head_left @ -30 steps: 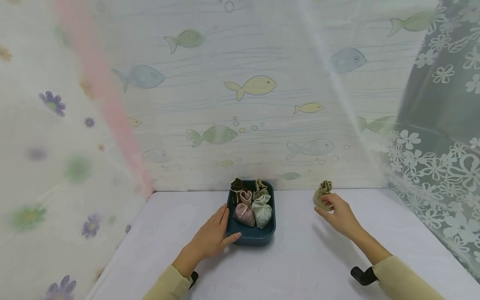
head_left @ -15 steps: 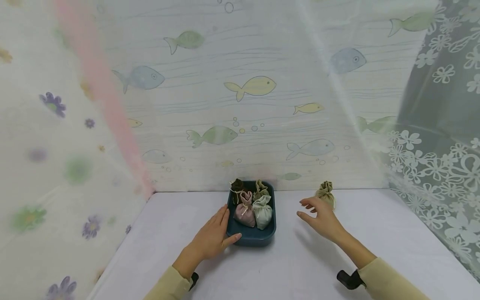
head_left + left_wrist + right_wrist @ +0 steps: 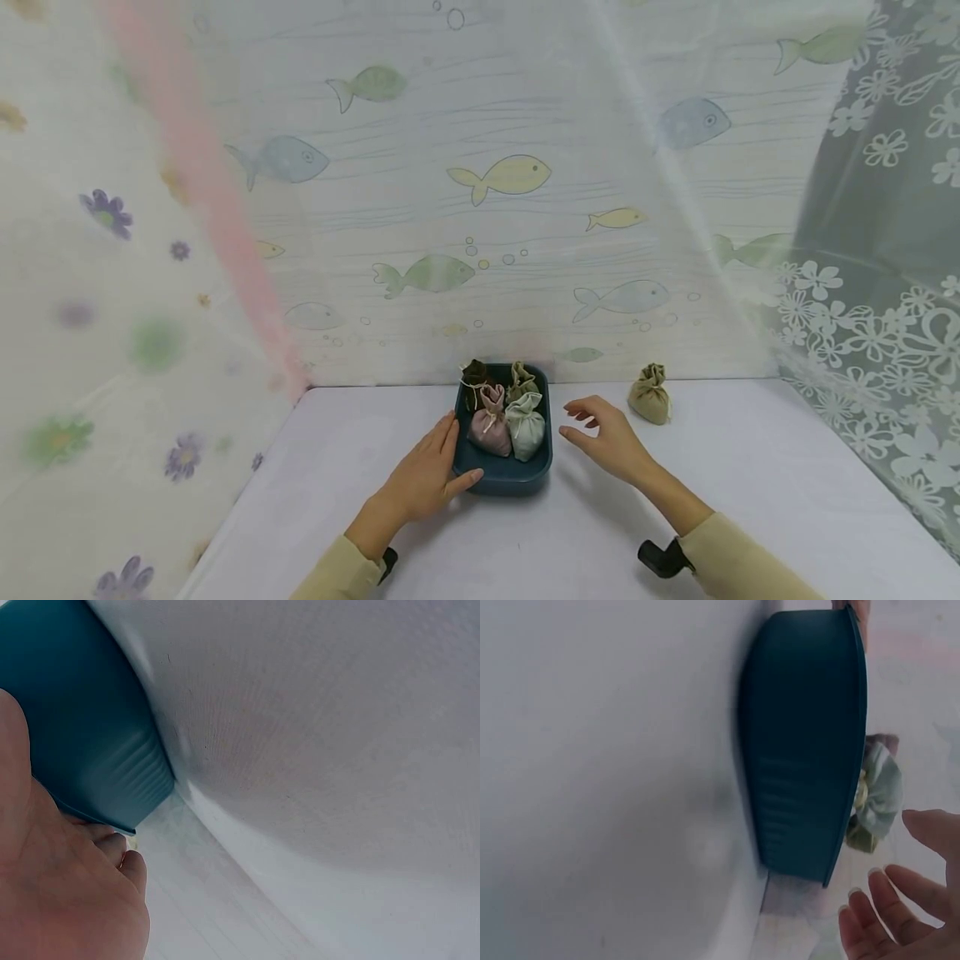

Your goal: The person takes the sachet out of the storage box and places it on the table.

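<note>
A dark blue tray (image 3: pixel 501 472) is set on a white-covered table (image 3: pixel 555 542), its near end left bare and four drawstring pouches grouped toward its middle and far end. The far left position is occupied by a dark brown pouch (image 3: pixel 474 377), the far right by an olive pouch (image 3: pixel 522 379), the near left by a pink pouch (image 3: pixel 491 431) and the near right by a pale green pouch (image 3: pixel 527 429); the two near pouches are placed side by side. The tray is touched by the left hand (image 3: pixel 418 477): its fingers are extended along the left side, and its thumb is laid at the near left corner. Whether any pinching force is applied to the rim cannot be told. The right hand (image 3: pixel 606 437) is positioned just to the right of the tray, apart from it; its fingers are loosely bent, a wide gap is kept between thumb and fingers, and nothing is held. A khaki pouch (image 3: pixel 650 397) is stood on the table behind and to the right of that hand, well apart from the tray. The far side is closed off by a fish-patterned curtain (image 3: pixel 450 225). A black device (image 3: pixel 663 558) is seen at the cuff of the right sleeve (image 3: pixel 738 558).
</note>
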Available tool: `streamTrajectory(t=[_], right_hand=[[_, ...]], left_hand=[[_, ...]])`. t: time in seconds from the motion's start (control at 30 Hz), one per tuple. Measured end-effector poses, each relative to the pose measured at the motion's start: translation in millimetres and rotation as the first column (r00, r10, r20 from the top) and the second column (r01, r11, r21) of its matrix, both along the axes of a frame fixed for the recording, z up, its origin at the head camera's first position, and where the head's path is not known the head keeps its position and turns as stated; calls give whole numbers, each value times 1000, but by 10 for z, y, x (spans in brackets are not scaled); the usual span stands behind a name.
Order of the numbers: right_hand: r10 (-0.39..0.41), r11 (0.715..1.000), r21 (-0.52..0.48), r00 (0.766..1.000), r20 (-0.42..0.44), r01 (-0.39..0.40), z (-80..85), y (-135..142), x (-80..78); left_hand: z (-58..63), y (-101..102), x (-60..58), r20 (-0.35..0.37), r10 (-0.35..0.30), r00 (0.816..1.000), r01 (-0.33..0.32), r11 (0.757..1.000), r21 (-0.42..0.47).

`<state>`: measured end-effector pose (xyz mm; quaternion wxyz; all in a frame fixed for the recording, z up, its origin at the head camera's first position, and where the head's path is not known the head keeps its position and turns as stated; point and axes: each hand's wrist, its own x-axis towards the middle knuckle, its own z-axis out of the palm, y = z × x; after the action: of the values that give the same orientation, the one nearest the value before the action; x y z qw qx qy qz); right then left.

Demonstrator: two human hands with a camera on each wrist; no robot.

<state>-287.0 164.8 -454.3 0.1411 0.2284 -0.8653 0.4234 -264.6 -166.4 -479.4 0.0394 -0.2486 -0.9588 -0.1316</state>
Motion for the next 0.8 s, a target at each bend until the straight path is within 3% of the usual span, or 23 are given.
streamTrajectory(t=[0.17, 0.5, 0.8], right_hand=[[8, 1000, -5, 1000, 6, -8, 3, -163, -33], [16, 1000, -10, 999, 36, -16, -30, -458, -118], [-51, 998, 48, 999, -3, 52, -59, -658, -189]], left_hand=[[52, 14, 25, 8, 1, 1000, -1, 1000, -1], [44, 14, 28, 9, -3, 1000, 3, 1000, 9], [19, 5, 10, 5, 2, 1000, -2, 1000, -13]])
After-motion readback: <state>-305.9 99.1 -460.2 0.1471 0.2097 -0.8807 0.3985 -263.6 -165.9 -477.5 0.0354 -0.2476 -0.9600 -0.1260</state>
